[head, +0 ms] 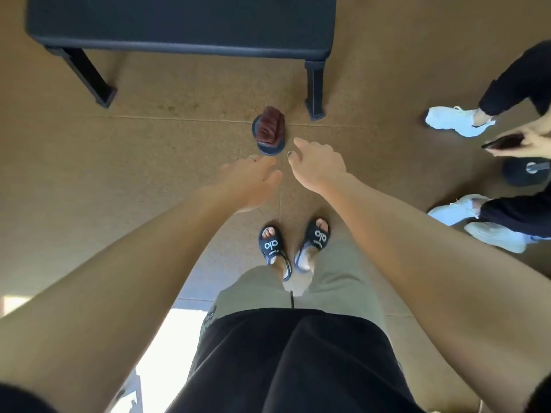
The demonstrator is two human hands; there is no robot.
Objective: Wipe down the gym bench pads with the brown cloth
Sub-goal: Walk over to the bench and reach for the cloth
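A: Where's the brown cloth (269,126)?

B: We see it bunched up on a dark round disc (268,149) on the floor (149,150), just in front of the bench's right leg (314,90). Nobody's touching it.

A: And the bench pad (179,22)?

B: Black, long, across the top of our view, on dark legs, w/ nothing lying on the part we see.

A: Hands?

B: Both arms reach fwd and down. Left hand (250,180) is open, fingers straight-ish and pointing at the disc, ring on one finger; it hovers near the disc's front edge, not gripping anything. Right hand (316,162) sits just beside it, to the right of the cloth, fingers loosely bent, index out toward the cloth, dark nail on the thumb. Also holding nothing.

A: Contact w/ the cloth?

B: None that we can see; small gap on both sides.

A: Anything else?

B: Our feet in black slides (293,242) below the hands. At right, other people's white sneakers (456,122), dark trousers, and a hand w/ a phone (504,141). A dark weight (524,171) lies on the floor there too.
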